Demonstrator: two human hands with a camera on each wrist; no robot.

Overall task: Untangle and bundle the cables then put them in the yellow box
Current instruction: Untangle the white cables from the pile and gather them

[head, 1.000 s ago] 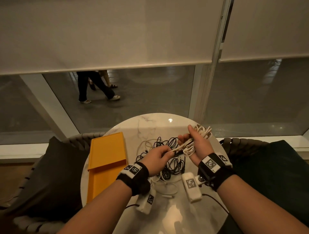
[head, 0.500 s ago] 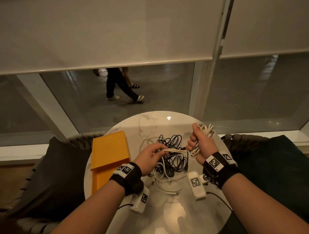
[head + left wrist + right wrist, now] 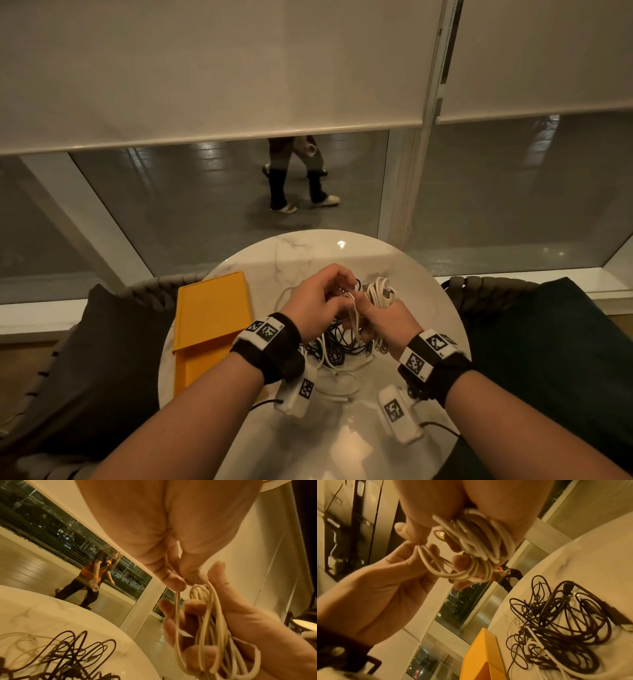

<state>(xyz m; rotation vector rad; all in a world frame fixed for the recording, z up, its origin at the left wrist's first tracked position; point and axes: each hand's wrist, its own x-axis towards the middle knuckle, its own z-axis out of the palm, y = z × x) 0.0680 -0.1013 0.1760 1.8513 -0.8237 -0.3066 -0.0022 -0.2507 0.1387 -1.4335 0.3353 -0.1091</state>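
Observation:
Over the round marble table (image 3: 424,308) my right hand (image 3: 371,310) grips a coil of white cable (image 3: 382,293). My left hand (image 3: 342,291) is pressed close against it and pinches a strand of the same white cable (image 3: 178,601) between thumb and finger. The loops (image 3: 476,543) wrap round my right fingers. Below my hands a tangle of black cable (image 3: 337,344) lies on the table, with loose white cable (image 3: 342,380) running through it. The yellow box (image 3: 212,308) lies at the table's left edge.
Dark cushioned chairs (image 3: 102,359) stand on both sides of the table. Behind it is a glass wall with roller blinds, and a person (image 3: 294,178) walks past outside. The near part of the table (image 3: 346,442) is bare marble.
My left hand has moved right and up from beside the black tangle to meet my right hand, carrying the white strand with it. The stretched length between the hands is gone.

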